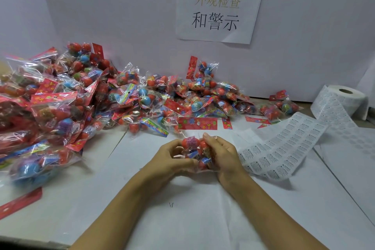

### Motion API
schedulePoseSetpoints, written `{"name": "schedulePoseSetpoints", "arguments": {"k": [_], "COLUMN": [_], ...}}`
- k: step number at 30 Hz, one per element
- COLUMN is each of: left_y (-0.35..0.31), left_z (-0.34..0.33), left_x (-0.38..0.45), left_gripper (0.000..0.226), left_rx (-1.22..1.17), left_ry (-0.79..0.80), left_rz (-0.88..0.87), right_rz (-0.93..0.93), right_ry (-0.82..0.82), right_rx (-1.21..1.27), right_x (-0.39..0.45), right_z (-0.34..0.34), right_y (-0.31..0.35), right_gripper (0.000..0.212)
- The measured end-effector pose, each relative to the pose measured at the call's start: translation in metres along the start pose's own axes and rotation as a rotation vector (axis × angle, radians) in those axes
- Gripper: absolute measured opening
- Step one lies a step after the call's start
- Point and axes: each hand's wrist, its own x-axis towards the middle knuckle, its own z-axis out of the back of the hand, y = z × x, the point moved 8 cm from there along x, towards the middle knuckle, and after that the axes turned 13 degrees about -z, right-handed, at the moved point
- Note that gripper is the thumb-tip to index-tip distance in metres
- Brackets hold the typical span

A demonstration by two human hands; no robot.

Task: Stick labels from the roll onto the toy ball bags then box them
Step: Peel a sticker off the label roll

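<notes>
A clear toy ball bag (194, 149) with red and blue balls and a red header card sits between both my hands at the table's middle. My left hand (171, 157) grips its left side with curled fingers. My right hand (220, 153) holds its right side, fingers wrapped over the balls. The label roll (345, 97) stands at the far right, and its strip of printed labels (284, 148) trails across the table toward my right hand.
A large heap of toy ball bags (81, 97) covers the left and back of the white table (203, 219). A paper sign (219, 6) hangs on the back wall. Peeled backing paper (349, 144) lies at the right.
</notes>
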Motion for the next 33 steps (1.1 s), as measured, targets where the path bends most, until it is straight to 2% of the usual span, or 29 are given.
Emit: {"name": "schedulePoseSetpoints", "arguments": {"k": [3,7,13,17,22,26,29,33], "left_y": [-0.001,-0.003,-0.005,-0.009,-0.006,-0.012,-0.014,-0.015], "left_z": [-0.005,-0.002,-0.001,0.009,0.004,0.014,0.019,0.018], "left_x": [-0.001,0.001,0.001,0.002,0.002,0.001,0.001,0.0], "left_gripper": [0.048,0.045,0.038,0.037,0.038,0.027,0.015,0.014], "left_rx": [-0.022,-0.002,0.01,0.014,-0.023,0.057,0.047,0.083], "left_ry": [0.05,-0.049,-0.11,-0.178,-0.076,-0.206,-0.223,-0.24], "left_rz": [-0.003,-0.03,-0.035,-0.099,-0.042,-0.05,-0.065,-0.071], "right_rz": [0.012,0.044,0.05,0.094,0.079,0.085,0.079,0.063], "right_ry": [0.015,0.049,0.115,0.13,0.155,0.129,0.099,0.08], "right_rx": [-0.015,-0.036,-0.076,-0.173,-0.11,-0.129,-0.165,-0.16], "right_x": [-0.001,-0.002,-0.005,-0.008,-0.011,-0.011,-0.009,-0.008], "right_z": [-0.001,-0.005,-0.013,-0.018,-0.017,-0.014,-0.013,-0.012], "right_y": [0.0,0.001,0.0,0.0,0.004,0.004,0.003,0.002], "right_gripper": [0.043,0.034,0.046,0.035,0.024,0.03,0.034,0.032]}}
